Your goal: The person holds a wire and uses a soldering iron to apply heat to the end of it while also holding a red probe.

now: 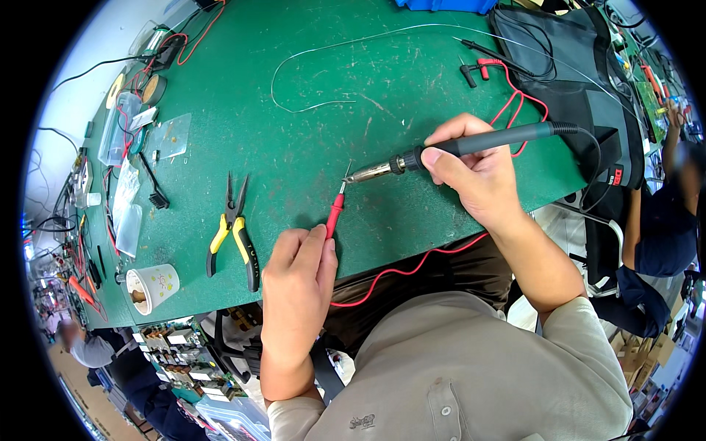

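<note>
My left hand (298,283) grips a red test probe (336,209), its metal end pointing up and away from me. My right hand (467,165) holds a soldering iron (507,137) by its dark handle, with the iron's bent metal tip at the probe's metal end; whether they touch is hard to tell. Yellow-and-black long-nose pliers (242,243) lie open to the left of my left hand. A thin wire (309,53) loops across the green bench (368,66) beyond my hands, and a red lead (397,272) runs below them along the front edge.
A paper cup (158,287) stands at the left front. Cables and plastic pieces (129,214) line the left side. A black bag (588,110), probe leads (471,73) and a blue bin (445,4) lie toward the back and right. Other people (662,235) sit at both sides.
</note>
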A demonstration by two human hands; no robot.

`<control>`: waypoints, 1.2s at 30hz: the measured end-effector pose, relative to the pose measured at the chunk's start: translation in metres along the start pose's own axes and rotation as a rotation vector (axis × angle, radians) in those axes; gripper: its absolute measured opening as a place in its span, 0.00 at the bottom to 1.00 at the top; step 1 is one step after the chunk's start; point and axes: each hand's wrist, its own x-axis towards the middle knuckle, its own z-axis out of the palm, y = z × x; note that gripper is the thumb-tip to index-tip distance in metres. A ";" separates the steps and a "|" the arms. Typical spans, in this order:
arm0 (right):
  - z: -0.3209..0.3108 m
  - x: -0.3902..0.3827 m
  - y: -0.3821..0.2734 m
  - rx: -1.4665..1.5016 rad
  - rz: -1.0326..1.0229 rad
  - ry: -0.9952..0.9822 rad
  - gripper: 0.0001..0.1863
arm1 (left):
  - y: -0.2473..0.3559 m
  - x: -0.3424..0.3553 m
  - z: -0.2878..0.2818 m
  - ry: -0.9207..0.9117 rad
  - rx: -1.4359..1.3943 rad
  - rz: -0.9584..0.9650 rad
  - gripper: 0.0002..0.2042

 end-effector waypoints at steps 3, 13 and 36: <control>0.002 0.000 0.000 0.009 -0.009 -0.010 0.06 | -0.001 -0.001 0.000 -0.013 -0.012 0.002 0.09; 0.000 -0.003 -0.001 0.013 -0.019 -0.044 0.07 | -0.003 -0.002 0.003 0.006 -0.007 0.024 0.09; 0.001 -0.005 0.001 0.010 -0.039 -0.031 0.07 | -0.003 0.000 0.000 0.033 -0.039 -0.016 0.07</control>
